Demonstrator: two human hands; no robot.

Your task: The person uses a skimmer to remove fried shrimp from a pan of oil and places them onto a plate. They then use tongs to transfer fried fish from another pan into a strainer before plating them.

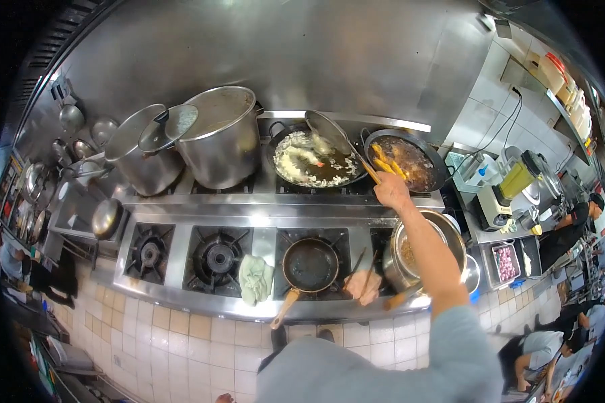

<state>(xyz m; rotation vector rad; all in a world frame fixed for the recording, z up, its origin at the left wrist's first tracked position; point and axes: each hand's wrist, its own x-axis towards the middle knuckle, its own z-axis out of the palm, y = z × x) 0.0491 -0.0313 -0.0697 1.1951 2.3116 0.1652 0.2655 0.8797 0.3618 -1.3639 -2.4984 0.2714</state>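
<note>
My right hand (391, 190) is closed round the wooden handle of a large skimmer (329, 132). The skimmer's round head is tilted over the left wok (275, 158), where pale battered food (301, 156) and loose crumbs float in oil. Right of it, a second wok (431, 151) holds long golden pieces (388, 161) in bubbling dark oil. Low at the stove's front edge, my left hand (363, 287) is closed on a pair of thin sticks (357, 263). Beside that hand are a small frying pan (310, 264) and a big metal pot (454, 242), partly behind my right forearm.
Two tall stockpots (222, 144) stand at the back left. A green cloth (255, 279) lies beside a front burner (220, 259). The frying pan's handle (284, 310) juts over the front edge. A blender (507, 191) stands right, near a person in black (563, 235). Other people work farther right.
</note>
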